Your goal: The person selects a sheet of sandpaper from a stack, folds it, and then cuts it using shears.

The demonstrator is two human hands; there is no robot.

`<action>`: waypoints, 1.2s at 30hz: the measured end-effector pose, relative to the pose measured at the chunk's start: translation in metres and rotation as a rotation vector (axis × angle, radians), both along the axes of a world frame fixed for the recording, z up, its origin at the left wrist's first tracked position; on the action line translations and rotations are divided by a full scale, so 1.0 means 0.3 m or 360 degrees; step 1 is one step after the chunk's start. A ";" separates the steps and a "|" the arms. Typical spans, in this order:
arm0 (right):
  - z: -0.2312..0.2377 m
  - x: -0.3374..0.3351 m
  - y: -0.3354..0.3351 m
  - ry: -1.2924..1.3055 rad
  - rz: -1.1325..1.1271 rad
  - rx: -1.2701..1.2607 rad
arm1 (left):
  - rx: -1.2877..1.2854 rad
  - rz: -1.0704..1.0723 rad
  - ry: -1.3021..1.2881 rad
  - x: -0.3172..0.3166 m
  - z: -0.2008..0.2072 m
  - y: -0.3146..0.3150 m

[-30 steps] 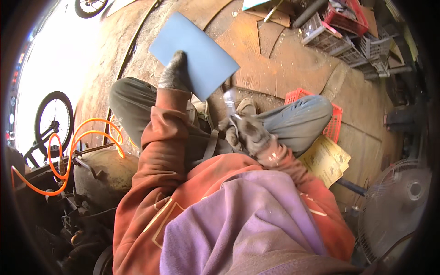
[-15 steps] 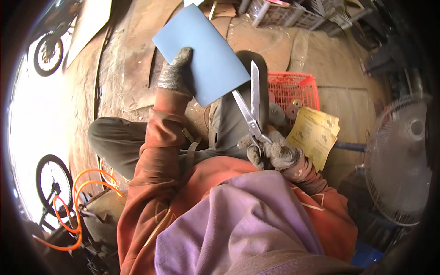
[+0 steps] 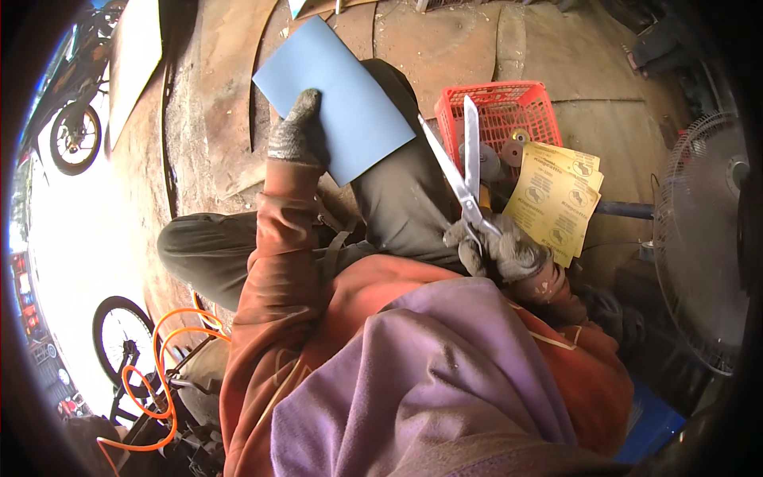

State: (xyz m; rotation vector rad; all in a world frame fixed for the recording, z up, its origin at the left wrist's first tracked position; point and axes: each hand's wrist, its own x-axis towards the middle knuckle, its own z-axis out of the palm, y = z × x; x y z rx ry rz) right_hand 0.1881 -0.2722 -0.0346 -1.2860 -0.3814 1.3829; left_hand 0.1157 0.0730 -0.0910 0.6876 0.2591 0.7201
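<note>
My gloved left hand [image 3: 300, 131] is closed on a flat blue-grey sheet, apparently sandpaper [image 3: 342, 103], with the thumb across its face. The sheet is tilted above my bent knee. My gloved right hand [image 3: 509, 250] grips a pair of large metal scissors [image 3: 469, 183] by the handles. Their blades are parted and point up and away, just right of the sheet and apart from it. Several yellow printed sheets [image 3: 556, 199] lie fanned out beside my right hand. Beyond the scissors, a red plastic basket [image 3: 544, 99] stands on the floor with small round discs [image 3: 513, 151] by it.
A large fan [image 3: 703, 238] stands at the right. An orange hose [image 3: 159, 358] coils at the lower left, near a bicycle wheel [image 3: 123, 338]. Worn sheets of board [image 3: 445, 48] cover the floor. A blue object [image 3: 652, 425] sits at the lower right.
The view has shifted. The scissors have moved right, away from the sheet's edge, and their blades now show fully. Both hands keep their holds.
</note>
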 end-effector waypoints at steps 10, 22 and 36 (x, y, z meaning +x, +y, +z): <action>0.020 -0.012 -0.044 0.0035 0.0201 -0.0007 | -0.0106 0.0035 0.0131 0.005 -0.009 -0.007; -0.066 -0.012 0.041 0.0521 -0.0105 0.0040 | 0.0135 -0.0007 0.0153 0.005 -0.012 -0.010; -0.127 -0.021 0.146 0.0342 -0.0009 0.0370 | 0.0135 -0.0073 0.0101 0.012 -0.010 -0.001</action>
